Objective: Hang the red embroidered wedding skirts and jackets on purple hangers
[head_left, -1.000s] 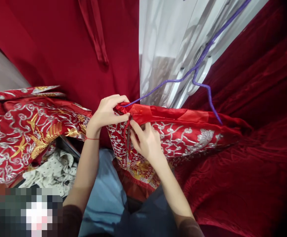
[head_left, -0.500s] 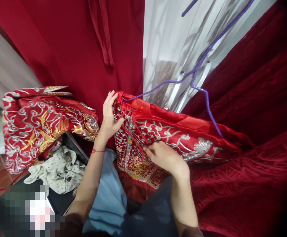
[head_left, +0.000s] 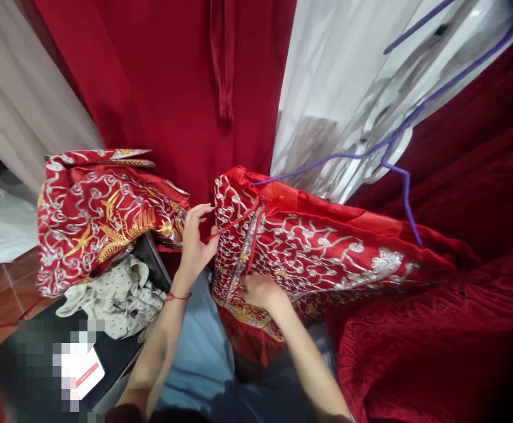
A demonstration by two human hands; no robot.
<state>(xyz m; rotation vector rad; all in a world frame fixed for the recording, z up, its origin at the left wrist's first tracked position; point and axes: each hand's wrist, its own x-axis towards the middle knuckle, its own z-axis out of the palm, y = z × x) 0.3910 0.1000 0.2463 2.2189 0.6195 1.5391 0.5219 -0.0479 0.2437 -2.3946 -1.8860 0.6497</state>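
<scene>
A red skirt-like garment [head_left: 318,235] with silver and gold embroidery hangs from a purple hanger [head_left: 353,155]. A thin red tie comes off its waist edge and splits into two strands. One strand [head_left: 238,221] runs to my left hand [head_left: 198,242], pinched by the thumb at the garment's left edge. The other strand [head_left: 250,258] drops to my right hand [head_left: 262,291], whose fingers are closed on it in front of the embroidered panel. The fingertips of the right hand are partly hidden.
To the left, another red embroidered garment [head_left: 89,217] is draped over a dark chair [head_left: 119,358]. A white spotted cloth [head_left: 119,299] and a white card-like item [head_left: 86,370] lie on the seat. Red [head_left: 159,70] and white [head_left: 313,82] curtains hang behind; dark red fabric [head_left: 436,346] bunches at right.
My left hand has moved down from the garment's top corner and now draws one strand leftward. My right hand has shifted down and left with the other strand. The camera view has turned slightly left.
</scene>
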